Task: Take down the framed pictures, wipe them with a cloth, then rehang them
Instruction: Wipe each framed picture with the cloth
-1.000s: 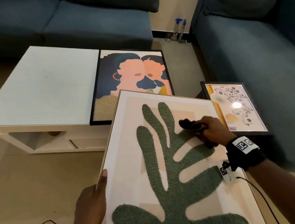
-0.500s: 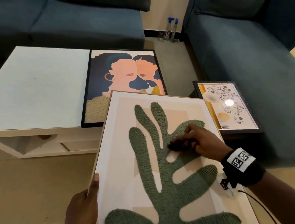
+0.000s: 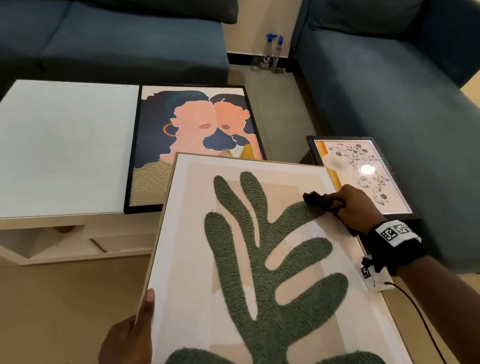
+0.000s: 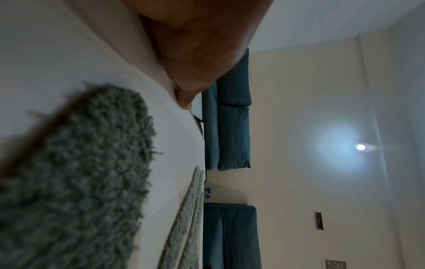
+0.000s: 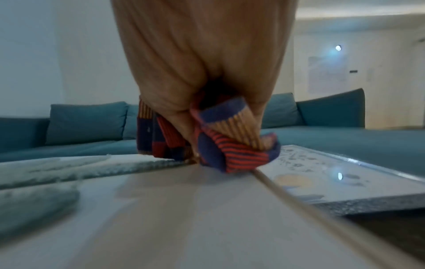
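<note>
A large light-framed picture with a green tufted leaf shape lies tilted in front of me. My left hand grips its left edge, thumb along the frame. My right hand holds a bunched striped red, blue and tan cloth and presses it on the picture near its right edge, at the tip of a leaf lobe. A black-framed picture of two faces lies on the white table. A small floral framed picture sits beside the sofa, right of my right hand.
A white coffee table stands at the left. Blue sofas run along the back and right. Two spray bottles stand on the floor in the corner. Cables trail over the beige floor.
My right hand has swept the cloth from the middle of the leaf shape back out to the right edge of the picture. The left hand keeps its hold on the frame.
</note>
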